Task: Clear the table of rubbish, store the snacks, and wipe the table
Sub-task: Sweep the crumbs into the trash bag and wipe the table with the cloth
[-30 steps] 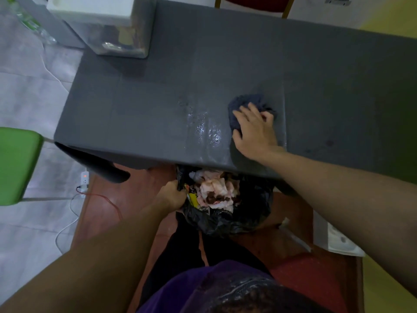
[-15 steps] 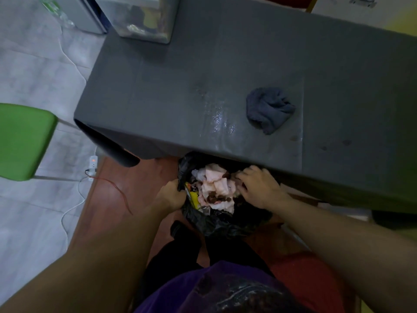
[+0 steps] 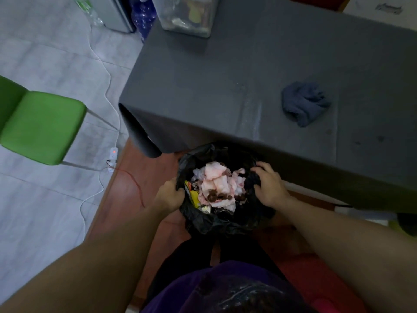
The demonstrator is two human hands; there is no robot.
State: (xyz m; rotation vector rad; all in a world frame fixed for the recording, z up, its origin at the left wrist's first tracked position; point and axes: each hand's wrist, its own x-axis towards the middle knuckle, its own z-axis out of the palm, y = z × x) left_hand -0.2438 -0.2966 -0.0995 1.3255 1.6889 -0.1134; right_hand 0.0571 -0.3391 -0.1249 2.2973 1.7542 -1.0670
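the table (image 3: 225,86) wears a dark grey cover, matt and smooth, like coated cloth, with a wet streak (image 3: 253,114) that shines near its front edge. the rag (image 3: 304,103) on it is blue-grey cloth, nubbly and dull. the bag (image 3: 216,222) is thin black plastic, crinkled, with a faint gloss on its folds. the tissues (image 3: 216,181) in it are soft crumpled paper, stained brown; the wrapper (image 3: 194,196) beside them is glossy yellow film. the chair (image 3: 42,125) has a smooth matt green seat on bare metal legs (image 3: 101,119). the box (image 3: 187,16) is clear hard plastic. the tiles (image 3: 45,53) are pale, smooth, of low sheen; the boards (image 3: 130,184) look like reddish wood, satin.
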